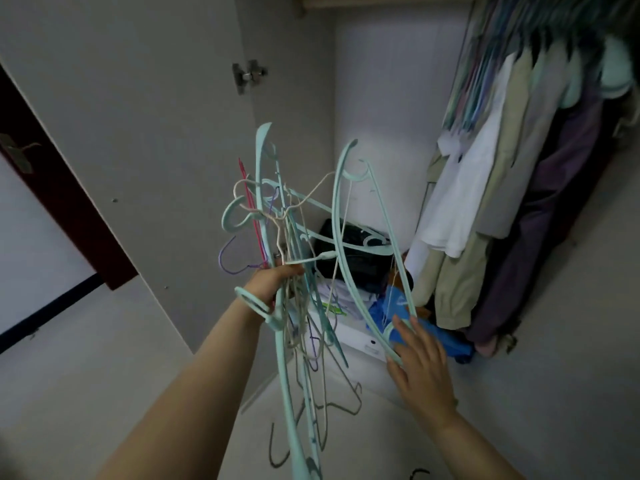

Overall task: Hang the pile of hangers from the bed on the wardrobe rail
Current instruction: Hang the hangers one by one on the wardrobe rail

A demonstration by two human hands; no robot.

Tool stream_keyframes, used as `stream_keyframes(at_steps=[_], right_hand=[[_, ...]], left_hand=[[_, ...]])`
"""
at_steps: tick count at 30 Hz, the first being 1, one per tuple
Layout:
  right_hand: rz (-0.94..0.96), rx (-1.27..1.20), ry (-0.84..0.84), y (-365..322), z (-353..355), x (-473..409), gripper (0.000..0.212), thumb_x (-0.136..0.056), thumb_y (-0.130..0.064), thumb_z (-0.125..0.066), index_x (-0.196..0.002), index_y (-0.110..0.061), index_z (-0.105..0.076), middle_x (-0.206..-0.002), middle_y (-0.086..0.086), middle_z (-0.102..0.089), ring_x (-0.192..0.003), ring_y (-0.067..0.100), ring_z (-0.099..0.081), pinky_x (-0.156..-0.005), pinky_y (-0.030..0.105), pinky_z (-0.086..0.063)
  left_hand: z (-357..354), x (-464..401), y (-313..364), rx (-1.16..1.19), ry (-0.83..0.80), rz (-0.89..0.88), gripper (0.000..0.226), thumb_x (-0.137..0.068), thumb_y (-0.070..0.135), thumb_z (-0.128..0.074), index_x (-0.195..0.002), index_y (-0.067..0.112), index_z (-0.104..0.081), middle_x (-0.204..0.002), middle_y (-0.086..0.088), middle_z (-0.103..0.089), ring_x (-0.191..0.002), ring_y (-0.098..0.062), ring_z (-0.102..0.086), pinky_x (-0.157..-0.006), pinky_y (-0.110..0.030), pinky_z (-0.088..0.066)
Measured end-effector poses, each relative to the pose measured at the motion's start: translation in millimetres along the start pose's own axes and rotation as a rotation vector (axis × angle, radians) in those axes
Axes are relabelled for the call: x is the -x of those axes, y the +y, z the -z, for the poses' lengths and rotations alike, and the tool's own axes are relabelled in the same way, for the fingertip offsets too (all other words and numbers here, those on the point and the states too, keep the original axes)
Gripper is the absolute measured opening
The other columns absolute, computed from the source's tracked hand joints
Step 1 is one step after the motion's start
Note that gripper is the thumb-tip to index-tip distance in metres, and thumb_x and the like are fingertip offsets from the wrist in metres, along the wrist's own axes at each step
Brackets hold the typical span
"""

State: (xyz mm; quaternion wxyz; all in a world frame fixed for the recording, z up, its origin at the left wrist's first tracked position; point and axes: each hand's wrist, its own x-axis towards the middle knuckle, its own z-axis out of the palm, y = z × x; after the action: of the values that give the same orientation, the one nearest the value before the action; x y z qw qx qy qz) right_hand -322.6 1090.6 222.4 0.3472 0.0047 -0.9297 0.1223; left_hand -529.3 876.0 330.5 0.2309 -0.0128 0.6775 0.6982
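Nearest, the left hand (273, 284) is clenched round a tangled bundle of hangers (294, 244), held in front of the open wardrobe. The right hand (420, 358), fingers spread, touches one mint hanger (360, 237) at its lower end. Pulling that one free could snag its neighbours and spill them. Beyond, hanging clothes (502, 188) crowd the right; the left stands open.

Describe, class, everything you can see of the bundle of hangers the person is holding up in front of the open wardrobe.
The bundle of hangers is a tangled cluster: mostly wide mint-green plastic ones, plus thin wire-like ones in cream, purple, pink and grey. Hooks point up and outwards, and long arms trail down past the forearm. The left hand grips it near the middle. The right hand touches one mint hanger that splays to the right.
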Motion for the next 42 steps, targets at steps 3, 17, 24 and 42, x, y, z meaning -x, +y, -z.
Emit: stream_keyframes(at_steps=[3,17,24,42], right_hand=[[-0.028,0.006,-0.045,11.8,-0.7,-7.4,0.012,-0.085,-0.026,-0.048,-0.087,-0.018,-0.057,-0.147,-0.008,-0.037,-0.147,0.008,-0.009,-0.11,0.026,-0.016],[-0.162,-0.094,-0.117,44.6,-53.1,-64.0,0.019,-0.092,-0.032,-0.048,-0.088,-0.015,-0.057,-0.151,-0.008,-0.033,-0.145,0.011,-0.019,-0.111,0.033,-0.026],[-0.166,-0.18,-0.093,47.9,-71.6,-87.7,0.012,-0.095,-0.034,-0.046,-0.102,-0.024,-0.046,-0.15,-0.009,-0.032,-0.145,0.01,-0.02,-0.112,0.036,-0.027],[-0.266,-0.563,0.417,83.9,15.1,-227.5,0.034,-0.082,-0.031,-0.05,-0.108,-0.012,-0.062,-0.087,-0.012,-0.063,-0.08,-0.009,-0.06,-0.067,0.006,-0.047]], left_hand=[[-9.7,-28.1,9.4,0.033,-0.063,0.005,0.042,-0.069,0.024,-0.082,-0.105,0.005,-0.073,-0.102,-0.015,-0.072,-0.094,-0.029,-0.069,-0.083,-0.042,-0.056],[-25.5,-141.6,56.9,-0.026,-0.216,-0.023,0.037,-0.082,0.026,-0.075,-0.108,0.0,-0.07,-0.102,-0.012,-0.073,-0.096,-0.02,-0.069,-0.085,-0.032,-0.054],[-25.0,-173.5,73.4,-0.095,-0.249,-0.056,0.024,-0.087,0.011,-0.069,-0.106,-0.003,-0.069,-0.096,-0.012,-0.072,-0.097,-0.026,-0.067,-0.091,-0.036,-0.053],[-60.6,-221.6,147.9,-0.115,-0.026,-0.198,0.011,-0.084,0.013,-0.071,-0.093,0.006,-0.073,-0.098,-0.006,-0.073,-0.094,-0.024,-0.067,-0.077,-0.034,-0.056]])
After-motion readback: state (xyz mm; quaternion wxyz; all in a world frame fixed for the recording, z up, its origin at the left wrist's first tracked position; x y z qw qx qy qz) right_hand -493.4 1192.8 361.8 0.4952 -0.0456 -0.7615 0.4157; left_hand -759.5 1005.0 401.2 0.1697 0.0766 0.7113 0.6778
